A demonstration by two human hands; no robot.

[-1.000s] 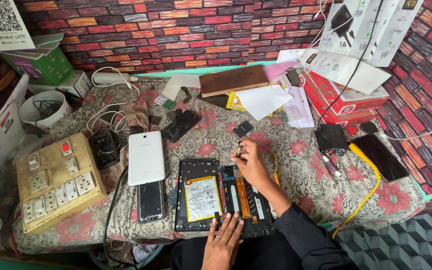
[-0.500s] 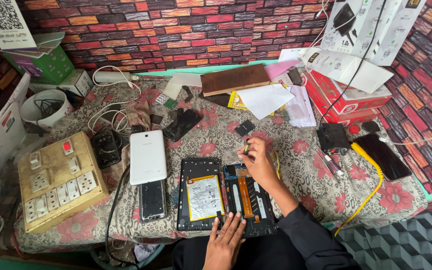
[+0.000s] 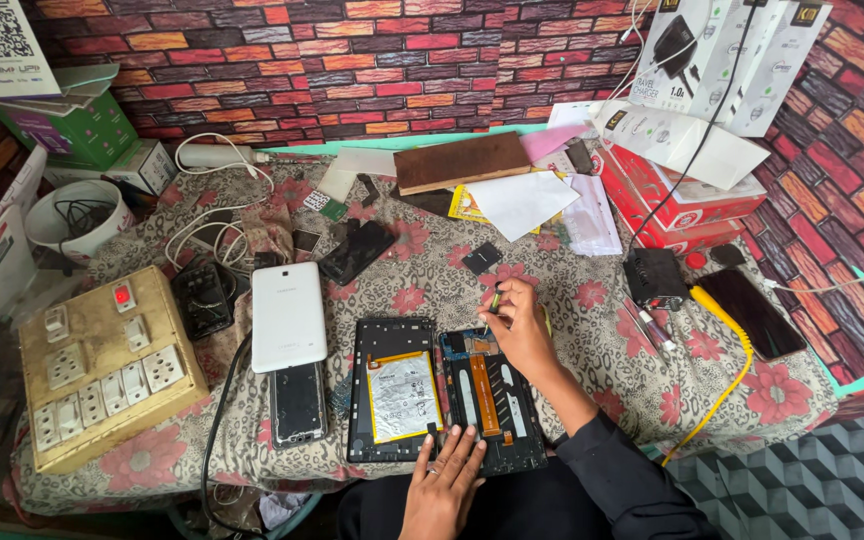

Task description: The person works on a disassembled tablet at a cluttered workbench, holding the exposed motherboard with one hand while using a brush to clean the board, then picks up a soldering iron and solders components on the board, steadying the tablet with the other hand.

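Observation:
An opened black tablet lies flat on the flowered cloth, its silver battery and orange flex cables exposed. My right hand grips a small yellow-green handled screwdriver, tip down at the tablet's upper right corner. Fingers spread, my left hand presses flat on the tablet's near edge. A white tablet back cover lies to the left, with a black phone below it.
A yellowed switch and socket board sits at the left. A yellow cable, a black charger block and a dark phone lie right. Red boxes, papers, a wooden block and a white bowl line the back.
My right hand with the screwdriver has shifted slightly down toward the tablet's top corner. My left hand stays on the near edge.

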